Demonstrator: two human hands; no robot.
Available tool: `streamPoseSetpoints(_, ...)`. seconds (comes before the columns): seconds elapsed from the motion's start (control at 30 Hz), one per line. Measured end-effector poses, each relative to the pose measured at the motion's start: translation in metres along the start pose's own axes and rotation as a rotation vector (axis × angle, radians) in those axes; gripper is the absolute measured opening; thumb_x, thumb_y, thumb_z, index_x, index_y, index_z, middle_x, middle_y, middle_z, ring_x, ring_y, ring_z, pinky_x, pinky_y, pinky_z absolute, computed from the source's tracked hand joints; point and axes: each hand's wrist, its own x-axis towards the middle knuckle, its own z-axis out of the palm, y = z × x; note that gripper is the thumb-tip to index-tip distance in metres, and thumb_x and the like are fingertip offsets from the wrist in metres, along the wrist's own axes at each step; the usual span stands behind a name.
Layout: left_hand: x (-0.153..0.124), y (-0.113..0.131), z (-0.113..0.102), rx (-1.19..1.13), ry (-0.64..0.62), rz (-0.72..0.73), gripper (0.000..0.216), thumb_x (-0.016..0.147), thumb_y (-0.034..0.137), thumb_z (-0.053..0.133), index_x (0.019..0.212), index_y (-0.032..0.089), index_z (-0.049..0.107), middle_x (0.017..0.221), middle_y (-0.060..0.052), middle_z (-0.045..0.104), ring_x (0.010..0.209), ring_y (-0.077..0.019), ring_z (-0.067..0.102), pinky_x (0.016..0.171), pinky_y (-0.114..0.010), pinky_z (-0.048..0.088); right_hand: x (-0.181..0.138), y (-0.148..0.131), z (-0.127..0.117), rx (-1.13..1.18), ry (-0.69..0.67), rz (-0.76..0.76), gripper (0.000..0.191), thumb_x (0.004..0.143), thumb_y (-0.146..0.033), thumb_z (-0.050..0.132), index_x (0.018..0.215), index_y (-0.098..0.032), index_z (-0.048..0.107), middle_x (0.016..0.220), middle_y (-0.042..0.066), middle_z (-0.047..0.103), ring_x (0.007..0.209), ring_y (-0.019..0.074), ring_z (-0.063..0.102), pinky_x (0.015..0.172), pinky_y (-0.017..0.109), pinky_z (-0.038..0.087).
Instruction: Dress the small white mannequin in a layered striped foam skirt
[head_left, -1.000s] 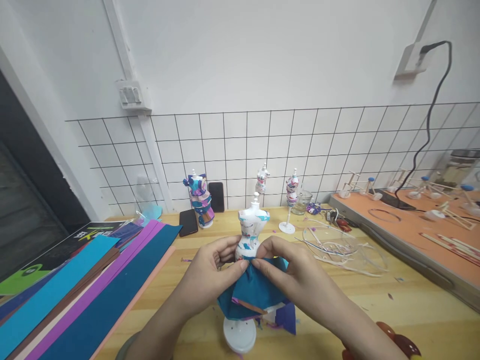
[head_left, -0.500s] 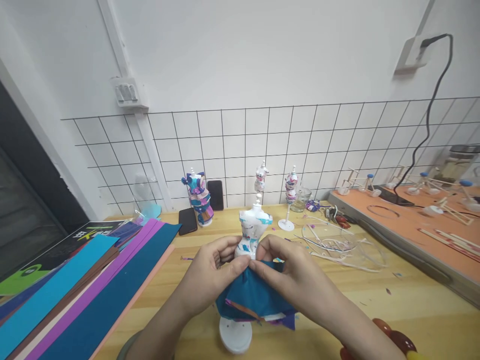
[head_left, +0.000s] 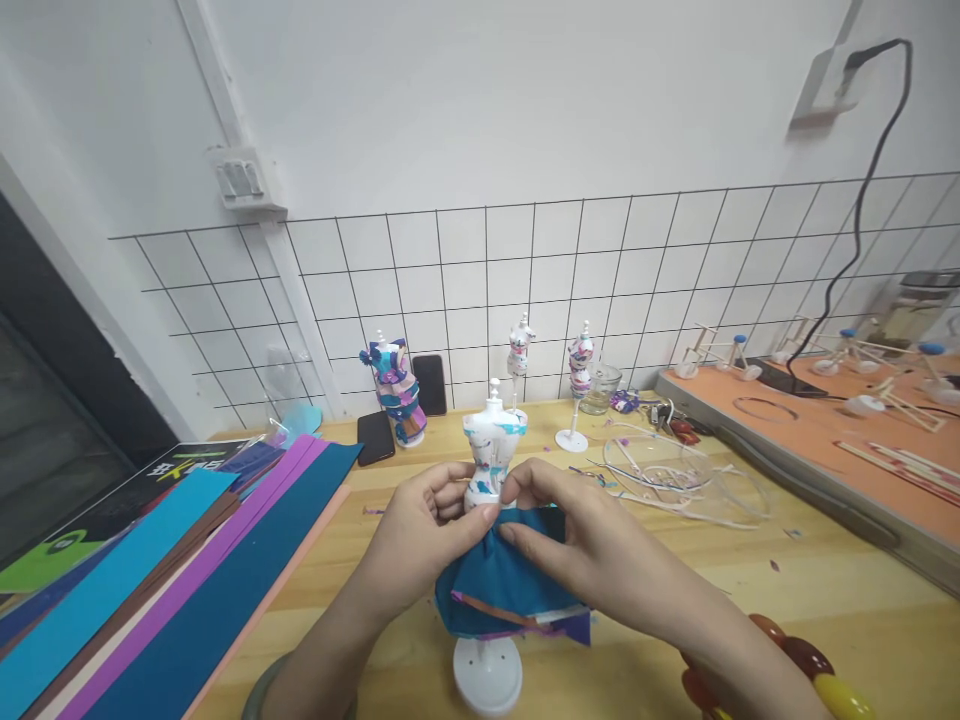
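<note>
A small white mannequin (head_left: pixel 491 440) with blue paint-like patches stands before me on a round white base (head_left: pixel 487 677). A teal fabric skirt (head_left: pixel 517 575), gathered at the waist, hangs on it, with a brown-and-purple strip across its lower front. My left hand (head_left: pixel 435 525) holds the skirt's waist, its thumb pressing the front and its fingers curled at the mannequin's side. On the other side, my right hand (head_left: pixel 577 530) has its thumb on the fabric and its index finger bent at the waist. The fingertips behind the mannequin are hidden.
Long coloured fabric strips (head_left: pixel 225 570) lie at the left. Behind are a dressed mannequin (head_left: pixel 397 390), two bare ones, a black phone (head_left: pixel 376 438) and a glass cup (head_left: pixel 600 390). Tangled clear cords (head_left: pixel 667 475) lie right, beside an orange board (head_left: pixel 847 410) with wooden-stick models.
The mannequin and skirt now stand slightly further left and more upright in view. My right thumb and index finger have moved a little apart at the waist. My left hand keeps its grip.
</note>
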Motion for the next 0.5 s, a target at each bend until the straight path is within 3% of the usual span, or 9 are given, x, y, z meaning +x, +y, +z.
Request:
streamPoseSetpoints(0.17, 0.004, -0.003, -0.002, 0.002, 0.092, -0.022, 0.028, 0.071, 0.027, 0.068, 0.095, 0.015, 0.058, 0.089, -0.008, 0.072, 0.086, -0.0207, 0.066, 0.066, -0.023, 0.052, -0.005, -0.007, -0.003, -0.089, -0.032, -0.011, 0.017, 0.082, -0.027, 0.055, 0.098, -0.023, 0.051, 0.093, 0.002, 0.062, 0.084, 0.0172, 0.057, 0.069, 0.029, 0.046)
streamPoseSetpoints(0.3, 0.005, -0.002, -0.004, 0.006, 0.151, -0.031, 0.031, 0.069, 0.029, 0.069, 0.095, 0.013, 0.058, 0.085, -0.009, 0.073, 0.078, -0.0205, 0.067, 0.064, -0.025, 0.051, -0.010, -0.014, -0.004, -0.272, 0.044, -0.043, 0.029, 0.082, -0.040, 0.055, 0.105, -0.023, 0.051, 0.096, 0.006, 0.060, 0.086, 0.0212, 0.056, 0.070, 0.034, 0.047)
streamPoseSetpoints(0.43, 0.007, -0.003, -0.006, -0.003, 0.202, -0.021, 0.032, 0.067, 0.030, 0.071, 0.092, 0.012, 0.060, 0.085, -0.009, 0.073, 0.074, -0.0203, 0.066, 0.062, -0.025, 0.049, -0.014, -0.020, -0.002, -0.364, 0.084, -0.201, 0.038, 0.078, -0.048, 0.058, 0.105, -0.022, 0.053, 0.101, 0.008, 0.056, 0.089, 0.0229, 0.052, 0.072, 0.035, 0.046)
streamPoseSetpoints(0.5, 0.008, -0.004, -0.007, -0.007, 0.216, -0.017, 0.031, 0.067, 0.030, 0.070, 0.091, 0.013, 0.061, 0.086, -0.009, 0.072, 0.075, -0.0201, 0.066, 0.063, -0.025, 0.049, -0.014, -0.022, 0.003, -0.418, 0.078, -0.290, 0.029, 0.081, -0.040, 0.058, 0.102, -0.020, 0.055, 0.095, 0.007, 0.056, 0.085, 0.0225, 0.049, 0.069, 0.035, 0.043)
